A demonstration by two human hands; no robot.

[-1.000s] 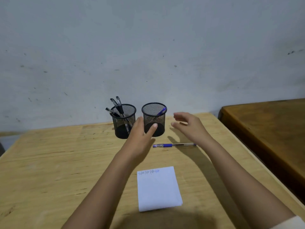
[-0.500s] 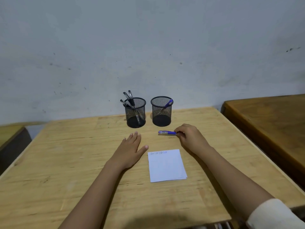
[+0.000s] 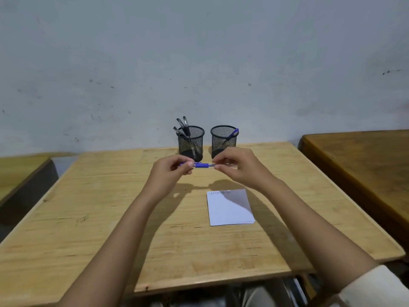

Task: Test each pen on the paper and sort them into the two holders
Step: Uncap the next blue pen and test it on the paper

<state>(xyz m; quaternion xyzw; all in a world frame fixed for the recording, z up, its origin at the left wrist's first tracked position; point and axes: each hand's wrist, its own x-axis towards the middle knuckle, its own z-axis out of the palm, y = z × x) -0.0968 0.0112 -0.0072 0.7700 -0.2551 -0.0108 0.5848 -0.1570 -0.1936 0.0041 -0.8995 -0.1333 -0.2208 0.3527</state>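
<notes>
Holding: both hands grip one blue-barrelled ballpoint pen (image 3: 201,165) level in the air above the pale wooden table (image 3: 110,218), in front of the two holders.
Left hand (image 3: 169,173): fingers curled shut around the pen's left end, thumb on top of the barrel.
Right hand (image 3: 238,168): thumb and fingertips (image 3: 218,166) pinched on the pen's right end, which looks clear.
White notepaper stack (image 3: 230,208): lies flat on the table, below and slightly right of the hands; a row of small blue scribbles runs along its far edge, and the right forearm's shadow falls across it.
Left black wire-mesh pen holder (image 3: 190,141): stands upright near the table's far edge, with three dark pens leaning out to the left.
Right black wire-mesh pen holder (image 3: 223,140): upright just beside the first, not touching it, with one blue-capped pen (image 3: 233,133) leaning against its right rim.
Wall (image 3: 199,63): grey-white and scuffed, directly behind the table.
Neighbouring furniture: a darker brown table (image 3: 365,173) on the right.
</notes>
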